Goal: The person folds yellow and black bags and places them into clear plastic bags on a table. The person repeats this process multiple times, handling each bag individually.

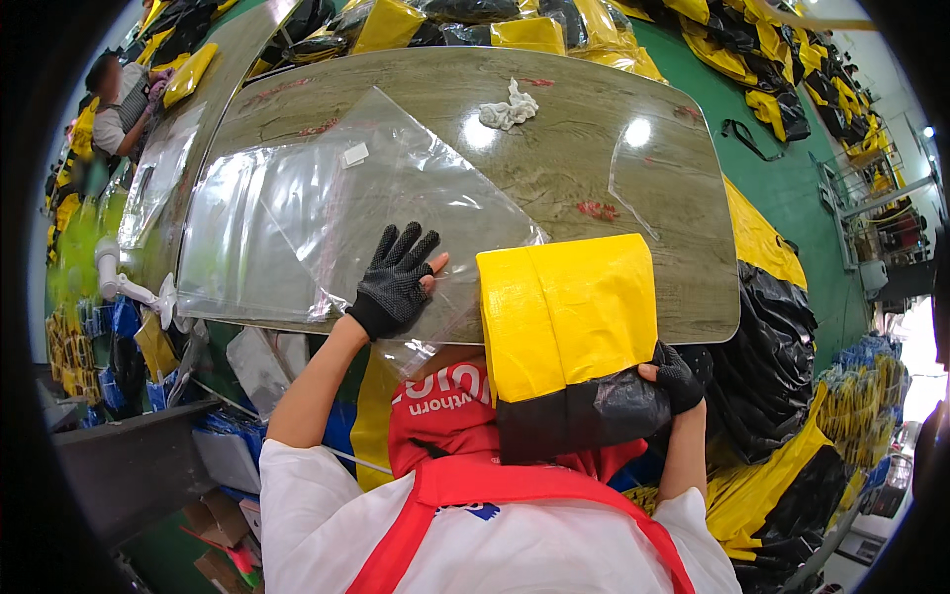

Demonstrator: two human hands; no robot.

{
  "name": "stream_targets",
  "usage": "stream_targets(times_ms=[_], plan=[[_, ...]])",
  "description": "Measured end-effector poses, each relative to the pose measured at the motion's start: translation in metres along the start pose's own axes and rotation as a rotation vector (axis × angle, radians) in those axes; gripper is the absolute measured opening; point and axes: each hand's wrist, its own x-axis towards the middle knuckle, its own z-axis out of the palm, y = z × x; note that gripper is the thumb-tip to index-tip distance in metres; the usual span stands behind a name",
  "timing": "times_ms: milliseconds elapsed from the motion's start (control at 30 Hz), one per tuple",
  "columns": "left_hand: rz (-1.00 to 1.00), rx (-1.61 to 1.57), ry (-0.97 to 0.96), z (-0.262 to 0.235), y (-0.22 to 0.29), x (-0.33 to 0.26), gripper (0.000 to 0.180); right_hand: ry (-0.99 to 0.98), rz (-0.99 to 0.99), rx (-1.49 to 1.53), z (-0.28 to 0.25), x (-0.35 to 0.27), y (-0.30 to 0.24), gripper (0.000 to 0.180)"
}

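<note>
My left hand point(399, 282), in a black dotted glove with some fingertips bare, lies spread on a clear plastic bag point(426, 188) on the table. More clear bags point(247, 228) lie beneath and to the left of it, and a small white label point(355, 154) sits on the plastic. At the table's near edge my right hand point(678, 379), gloved the same way, grips the lower right side of a folded yellow and black tarp-like sheet point(569, 312). The thumb shows on top; its other fingers are hidden behind the bundle.
A crumpled white cloth point(509, 106) lies on the wood-patterned table point(554, 188). Yellow and black bundles point(529, 35) are heaped beyond it, and black and yellow sheeting point(767, 317) hangs at the right. Another person point(124, 109) works at a table on the far left.
</note>
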Motion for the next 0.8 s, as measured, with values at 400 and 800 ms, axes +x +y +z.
stream_targets(times_ms=[400,800], plan=[[0.009,-0.025,0.066,0.013,-0.003,-0.006,0.035,-0.009,0.007,0.096,-0.006,-0.004,0.011,0.065],[-0.313,-1.019,-0.161,-0.056,-0.002,0.001,0.043,-0.078,0.125,-0.180,0.067,0.028,0.032,0.063]])
